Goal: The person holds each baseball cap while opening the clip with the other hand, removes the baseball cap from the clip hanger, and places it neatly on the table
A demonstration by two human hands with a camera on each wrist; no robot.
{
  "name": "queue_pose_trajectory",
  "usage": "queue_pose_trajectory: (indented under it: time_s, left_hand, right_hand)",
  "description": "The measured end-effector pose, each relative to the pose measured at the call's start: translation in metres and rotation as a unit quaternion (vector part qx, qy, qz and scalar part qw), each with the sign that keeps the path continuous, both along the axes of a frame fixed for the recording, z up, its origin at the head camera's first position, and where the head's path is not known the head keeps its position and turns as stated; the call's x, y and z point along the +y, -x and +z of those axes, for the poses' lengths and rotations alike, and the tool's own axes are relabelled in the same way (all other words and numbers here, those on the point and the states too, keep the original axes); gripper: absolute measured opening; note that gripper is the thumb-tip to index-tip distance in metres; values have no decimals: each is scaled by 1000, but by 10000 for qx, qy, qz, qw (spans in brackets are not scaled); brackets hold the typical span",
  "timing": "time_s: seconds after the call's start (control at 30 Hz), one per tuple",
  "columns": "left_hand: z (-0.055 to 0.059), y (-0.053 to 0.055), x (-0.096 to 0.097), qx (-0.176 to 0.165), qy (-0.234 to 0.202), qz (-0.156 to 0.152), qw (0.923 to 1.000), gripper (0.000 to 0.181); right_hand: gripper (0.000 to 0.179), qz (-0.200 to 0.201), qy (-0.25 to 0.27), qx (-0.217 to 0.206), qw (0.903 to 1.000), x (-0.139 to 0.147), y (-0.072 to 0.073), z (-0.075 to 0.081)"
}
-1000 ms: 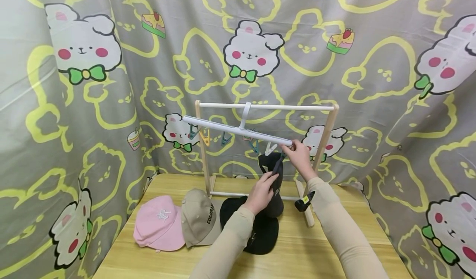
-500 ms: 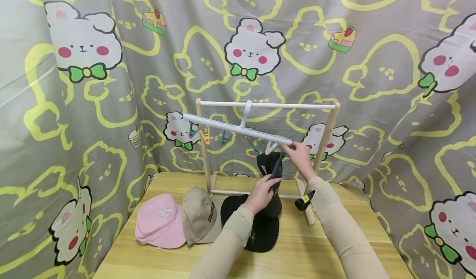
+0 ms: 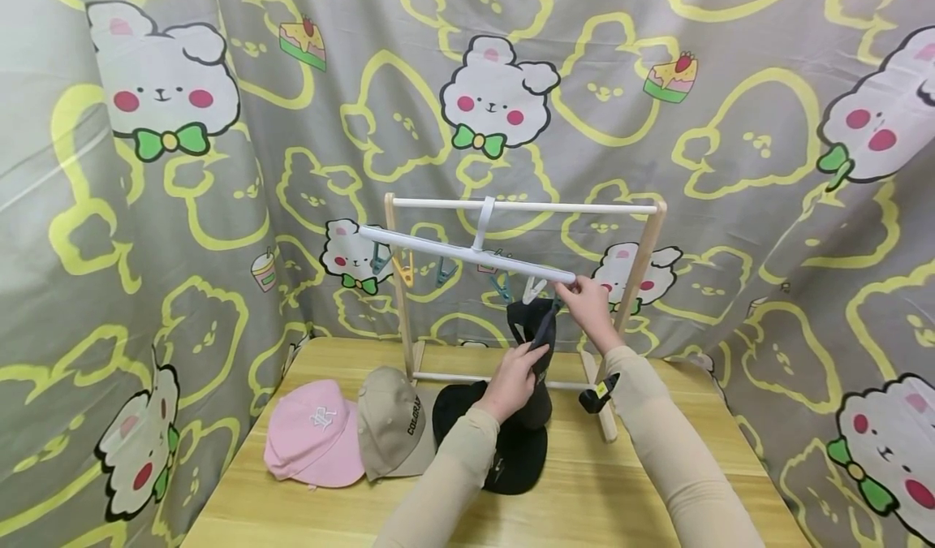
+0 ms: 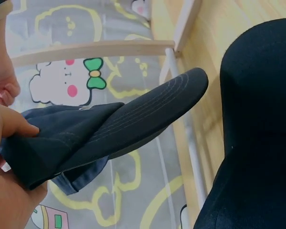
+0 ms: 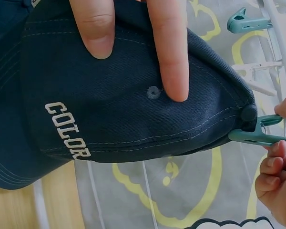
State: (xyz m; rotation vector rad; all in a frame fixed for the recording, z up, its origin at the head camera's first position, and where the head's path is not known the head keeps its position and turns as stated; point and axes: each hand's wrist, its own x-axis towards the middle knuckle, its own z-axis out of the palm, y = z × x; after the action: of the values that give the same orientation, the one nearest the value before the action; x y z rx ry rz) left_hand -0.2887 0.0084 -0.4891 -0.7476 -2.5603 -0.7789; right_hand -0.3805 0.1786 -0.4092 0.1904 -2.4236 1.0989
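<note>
My left hand [image 3: 511,379] grips a dark navy baseball cap [image 5: 119,114] with white lettering, its brim pointing down. In the right wrist view, two left fingers [image 5: 174,57] lie straight along the crown. The left wrist view shows the thumb [image 4: 16,125] over the cap's edge. My right hand [image 3: 587,308] pinches a green clip [image 5: 257,137] at the right end of a white clip hanger [image 3: 438,244]. That clip's jaws are at the crown's top button. The hanger hooks over the rack's top bar and tilts down to the right.
A wooden rack [image 3: 638,268] with white bars stands on the wooden table [image 3: 584,483]. Left of the hands lie a pink cap [image 3: 314,438] and a beige cap [image 3: 394,434]; a black cap [image 3: 522,467] sits below the navy one. Several other clips hang along the hanger. A patterned curtain [image 3: 628,150] surrounds the table.
The navy cap has shifted slightly while both hands stay in nearly the same places. The hanger's tilt is almost unchanged.
</note>
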Motion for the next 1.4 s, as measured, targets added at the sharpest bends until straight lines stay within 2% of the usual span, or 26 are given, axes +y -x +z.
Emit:
queue_pose_trajectory:
  time_s: [0.37, 1.4]
  left_hand:
    - [-1, -3, 1, 86, -116, 257, 9996, 53]
    - [-8, -6, -1, 730, -160, 274, 9968, 53]
  right_hand:
    - [28, -100, 49, -124, 9999, 1, 0, -1]
    - [28, -96, 18, -148, 9998, -1, -2, 0]
